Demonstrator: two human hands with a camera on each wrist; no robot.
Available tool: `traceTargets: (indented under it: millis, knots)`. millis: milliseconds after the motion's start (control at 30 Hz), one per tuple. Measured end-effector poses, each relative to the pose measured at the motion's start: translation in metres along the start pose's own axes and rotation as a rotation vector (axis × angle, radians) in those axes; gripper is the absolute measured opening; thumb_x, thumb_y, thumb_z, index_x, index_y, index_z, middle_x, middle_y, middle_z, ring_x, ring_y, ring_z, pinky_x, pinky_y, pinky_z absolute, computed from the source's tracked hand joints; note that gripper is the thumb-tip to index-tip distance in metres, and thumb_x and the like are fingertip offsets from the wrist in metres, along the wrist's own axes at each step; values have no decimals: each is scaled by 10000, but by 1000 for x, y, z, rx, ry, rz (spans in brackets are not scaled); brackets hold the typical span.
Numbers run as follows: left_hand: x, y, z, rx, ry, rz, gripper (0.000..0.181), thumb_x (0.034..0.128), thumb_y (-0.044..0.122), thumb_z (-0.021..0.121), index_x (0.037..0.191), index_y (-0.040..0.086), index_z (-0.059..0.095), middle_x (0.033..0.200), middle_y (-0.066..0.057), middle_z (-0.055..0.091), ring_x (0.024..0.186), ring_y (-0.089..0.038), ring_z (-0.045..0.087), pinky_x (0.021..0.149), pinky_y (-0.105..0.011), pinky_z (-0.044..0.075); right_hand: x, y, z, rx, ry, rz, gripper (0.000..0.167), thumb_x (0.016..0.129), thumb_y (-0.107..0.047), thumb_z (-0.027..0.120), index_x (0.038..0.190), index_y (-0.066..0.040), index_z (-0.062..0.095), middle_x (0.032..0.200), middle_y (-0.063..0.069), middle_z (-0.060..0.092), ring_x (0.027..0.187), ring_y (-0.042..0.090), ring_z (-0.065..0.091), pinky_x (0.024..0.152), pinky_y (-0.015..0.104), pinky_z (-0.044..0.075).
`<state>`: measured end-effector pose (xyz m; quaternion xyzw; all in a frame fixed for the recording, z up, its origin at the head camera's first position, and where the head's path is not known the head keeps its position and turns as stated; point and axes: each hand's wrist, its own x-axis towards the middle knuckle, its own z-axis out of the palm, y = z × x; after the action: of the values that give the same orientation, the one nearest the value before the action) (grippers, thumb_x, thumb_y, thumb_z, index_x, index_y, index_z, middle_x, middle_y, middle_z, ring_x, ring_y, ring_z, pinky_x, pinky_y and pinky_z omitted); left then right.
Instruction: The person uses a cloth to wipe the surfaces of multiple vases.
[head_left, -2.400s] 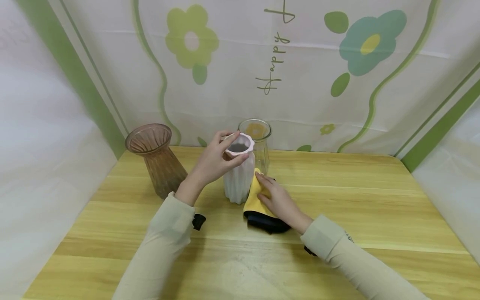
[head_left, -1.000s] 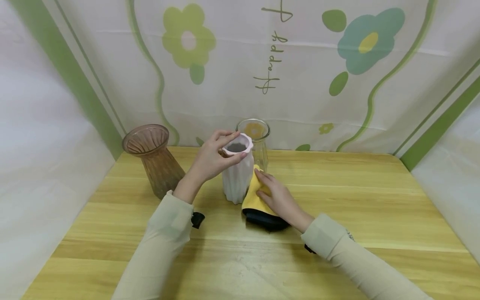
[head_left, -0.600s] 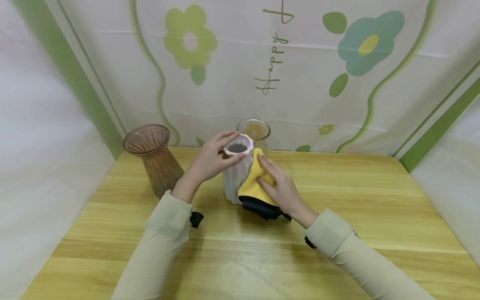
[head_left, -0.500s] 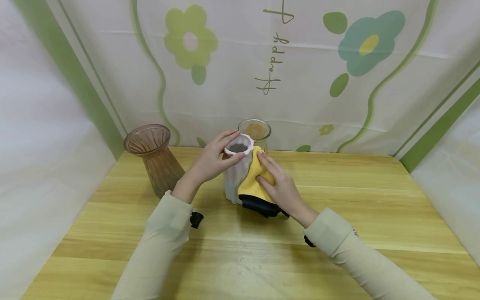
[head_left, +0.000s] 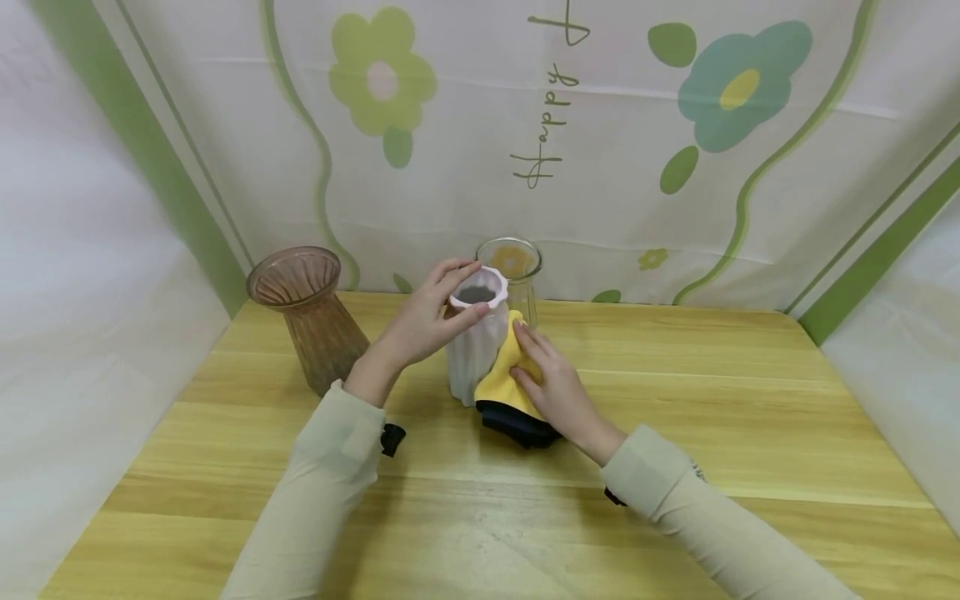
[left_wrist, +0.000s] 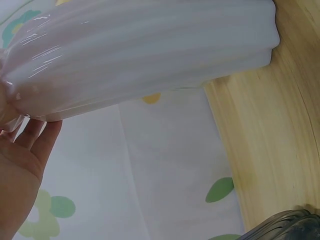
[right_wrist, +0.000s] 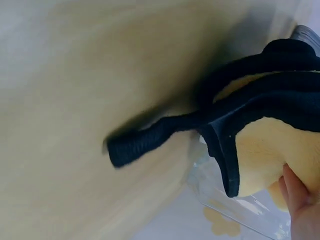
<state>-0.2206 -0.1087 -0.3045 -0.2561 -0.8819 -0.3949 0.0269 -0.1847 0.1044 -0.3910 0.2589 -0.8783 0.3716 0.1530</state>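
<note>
My left hand grips the neck of a white fluted vase, thumb on the near side of its scalloped rim. The vase stands upright on the wooden table; in the left wrist view its glossy white body crosses the top. My right hand holds a yellow cloth with black edging against the vase's right side. Thumb and fingers pinch the cloth, and its dark lower part hangs below. In the right wrist view the cloth's black edging and yellow face show, with some fingers hidden.
A clear glass vase stands just behind the white one, partly covered by it and the cloth. To the left is a brown ribbed glass vase. A printed curtain rises behind the table.
My right hand and the cloth went up the vase's side by half a second ago and are now lower again. My left hand keeps its hold, and the vase stays in place.
</note>
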Motion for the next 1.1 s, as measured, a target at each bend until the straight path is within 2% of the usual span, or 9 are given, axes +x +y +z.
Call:
traceTargets:
  millis: [200, 300, 533, 767, 933, 1100]
  knots:
    - [0, 1, -3, -5, -9, 16, 656, 943, 396, 563, 1484, 92, 348, 1531, -70, 310, 1007, -212, 524, 878, -378, 484, -6, 5, 4, -63, -70, 44, 645, 871, -43, 668, 1451, -33, 385, 1414, 235, 469, 1276, 390, 496, 1011, 462, 461]
    - [0, 3, -5, 2, -15, 22, 676, 948, 425, 552, 1485, 74, 337, 1536, -80, 307, 1042, -231, 534, 889, -395, 499, -7, 6, 4, -84, -77, 46, 641, 867, -44, 674, 1445, -31, 398, 1404, 241, 476, 1260, 396, 508, 996, 466, 471]
    - [-2, 5, -5, 57, -55, 30, 699, 980, 458, 461, 1508, 49, 256, 1560, -100, 255, 1176, -271, 532, 930, -391, 506, -3, 2, 0, -42, -4, 1, 629, 866, -30, 669, 1439, -27, 408, 1414, 233, 471, 1279, 381, 497, 1005, 456, 465]
    - [-3, 5, -4, 8, -96, 12, 727, 985, 530, 380, 1533, 95, 185, 1589, -83, 180, 1211, -310, 537, 1007, -439, 472, 7, -8, -9, 11, 74, -45, 624, 871, -21, 659, 1441, -28, 405, 1411, 217, 479, 1276, 378, 501, 1006, 471, 464]
    - [-3, 5, -2, 4, -82, 11, 679, 995, 436, 419, 1533, 92, 190, 1598, -99, 142, 1161, -287, 567, 959, -408, 502, 10, -11, -12, 25, 67, -40, 624, 872, -30, 661, 1441, -26, 404, 1434, 224, 454, 1298, 390, 475, 1021, 485, 448]
    - [-2, 5, 0, 16, -59, -42, 655, 980, 385, 463, 1535, 144, 212, 1599, -99, 108, 1029, -242, 626, 885, -369, 533, 6, -5, -7, 21, 33, -29, 626, 870, -38, 665, 1438, -16, 401, 1420, 242, 463, 1295, 398, 475, 1028, 479, 441]
